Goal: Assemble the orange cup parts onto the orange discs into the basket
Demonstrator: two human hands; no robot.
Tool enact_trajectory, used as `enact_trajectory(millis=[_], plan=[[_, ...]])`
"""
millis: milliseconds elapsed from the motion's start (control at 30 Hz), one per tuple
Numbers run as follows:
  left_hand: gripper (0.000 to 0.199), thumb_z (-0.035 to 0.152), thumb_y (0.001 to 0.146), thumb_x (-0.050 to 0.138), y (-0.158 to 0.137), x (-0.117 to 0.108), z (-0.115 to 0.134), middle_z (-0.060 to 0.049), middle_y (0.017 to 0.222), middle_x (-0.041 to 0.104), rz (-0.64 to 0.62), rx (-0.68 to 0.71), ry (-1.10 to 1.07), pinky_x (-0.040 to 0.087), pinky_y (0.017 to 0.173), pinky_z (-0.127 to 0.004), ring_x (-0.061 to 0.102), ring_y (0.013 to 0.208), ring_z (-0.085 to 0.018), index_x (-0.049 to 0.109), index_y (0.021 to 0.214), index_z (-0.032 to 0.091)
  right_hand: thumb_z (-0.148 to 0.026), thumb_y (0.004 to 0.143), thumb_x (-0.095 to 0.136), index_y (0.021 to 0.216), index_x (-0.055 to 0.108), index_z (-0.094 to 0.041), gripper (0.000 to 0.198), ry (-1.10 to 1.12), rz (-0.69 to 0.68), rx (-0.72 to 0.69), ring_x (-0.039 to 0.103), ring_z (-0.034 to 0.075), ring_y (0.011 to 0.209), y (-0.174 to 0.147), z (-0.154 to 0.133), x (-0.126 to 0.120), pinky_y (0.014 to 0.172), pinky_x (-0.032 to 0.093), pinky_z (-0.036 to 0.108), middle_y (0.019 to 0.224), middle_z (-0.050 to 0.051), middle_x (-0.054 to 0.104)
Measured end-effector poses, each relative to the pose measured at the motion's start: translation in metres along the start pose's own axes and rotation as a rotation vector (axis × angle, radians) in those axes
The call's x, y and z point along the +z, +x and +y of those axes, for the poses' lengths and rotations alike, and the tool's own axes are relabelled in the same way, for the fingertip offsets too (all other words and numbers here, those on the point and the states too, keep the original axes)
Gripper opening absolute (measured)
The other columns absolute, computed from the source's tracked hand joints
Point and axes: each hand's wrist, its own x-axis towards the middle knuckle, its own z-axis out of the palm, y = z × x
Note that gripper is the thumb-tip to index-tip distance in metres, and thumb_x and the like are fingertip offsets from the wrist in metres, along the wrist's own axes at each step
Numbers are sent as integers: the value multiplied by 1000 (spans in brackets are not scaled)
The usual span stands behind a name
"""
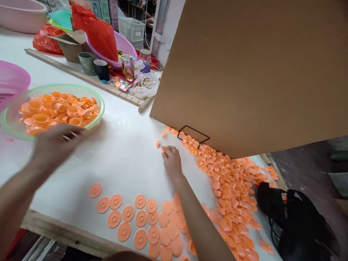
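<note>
My left hand [58, 141], smeared by motion, is at the near rim of a pale green plastic basket [99, 98] heaped with orange plastic cup-shaped pieces [40, 117]. Whether its fingers hold anything is unclear. Further right, my right hand [173, 161] has its fingertips closed on a small orange plastic piece [163, 149] low over the white tabletop [125, 156]. Another small orange piece [158, 144] lies just beyond those fingertips. Flat orange discs [114, 218], many with a raised ring, are spread along the near side, partly under my right forearm.
A large pile of orange pieces [231, 188] covers the right side, beneath a big cardboard sheet [244, 72] and a black wire frame [193, 135]. A black bag-like object [301, 221] sits at right. Cups [87, 63] and a wooden strip [81, 76] line the back.
</note>
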Motion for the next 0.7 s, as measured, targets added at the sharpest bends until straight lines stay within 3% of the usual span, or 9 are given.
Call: enact_trajectory(millis=[67, 100, 167, 267, 367, 500, 600, 700], plan=[[25, 42, 73, 64, -54, 34, 16, -2, 82, 69, -456, 169, -214, 47, 60, -24, 60, 69, -15, 71, 87, 22, -17, 89, 48, 114, 67, -24, 33, 34, -23, -15, 52, 22, 101, -37, -9, -4, 91, 44, 32, 107, 8, 60], [21, 34, 74, 63, -81, 51, 23, -3, 87, 69, -644, 266, -246, 47, 64, -26, 60, 75, -16, 72, 90, 24, -18, 88, 51, 116, 66, -24, 33, 52, -40, 1, 53, 22, 100, -52, -12, -7, 91, 44, 33, 104, 7, 60], [29, 19, 73, 62, -125, 82, 36, -4, 96, 66, -802, 425, -214, 45, 75, -31, 59, 89, -20, 70, 99, 28, -22, 84, 58, 120, 64, -23, 36, 96, -71, 64, 54, 22, 98, -75, -16, -12, 90, 45, 34, 101, 7, 61], [25, 12, 75, 59, -155, 110, 49, -5, 94, 62, -814, 529, -99, 38, 77, -35, 54, 92, -22, 69, 92, 27, -28, 79, 65, 118, 65, -21, 39, 195, -92, 154, 56, 23, 96, -87, -14, -18, 88, 46, 36, 98, 7, 65], [15, 16, 82, 54, -152, 118, 53, -5, 88, 60, -738, 492, -64, 35, 76, -36, 53, 88, -21, 67, 81, 22, -29, 79, 60, 100, 71, -21, 24, 343, -75, 267, 60, 21, 88, -83, -9, -19, 83, 48, 34, 92, 6, 68], [19, 23, 83, 56, -143, 122, 53, -6, 99, 61, -650, 375, -90, 36, 80, -38, 54, 92, -22, 68, 99, 26, -24, 74, 59, 97, 70, -21, 25, 509, -26, 441, 62, 18, 76, -72, -9, -22, 73, 50, 29, 81, 2, 67], [27, 21, 78, 62, -143, 126, 54, -6, 102, 61, -650, 364, -76, 36, 81, -38, 54, 95, -23, 68, 103, 28, -19, 75, 57, 102, 68, -22, 29, 420, 65, 377, 62, 18, 77, -76, -20, -29, 76, 49, 30, 82, 2, 64], [25, 20, 77, 62, -145, 127, 54, -5, 101, 61, -655, 361, -50, 36, 81, -38, 55, 95, -22, 69, 100, 28, -14, 81, 53, 101, 68, -24, 27, 340, 37, 160, 61, 18, 85, -92, -39, -29, 80, 48, 31, 90, 5, 64]])
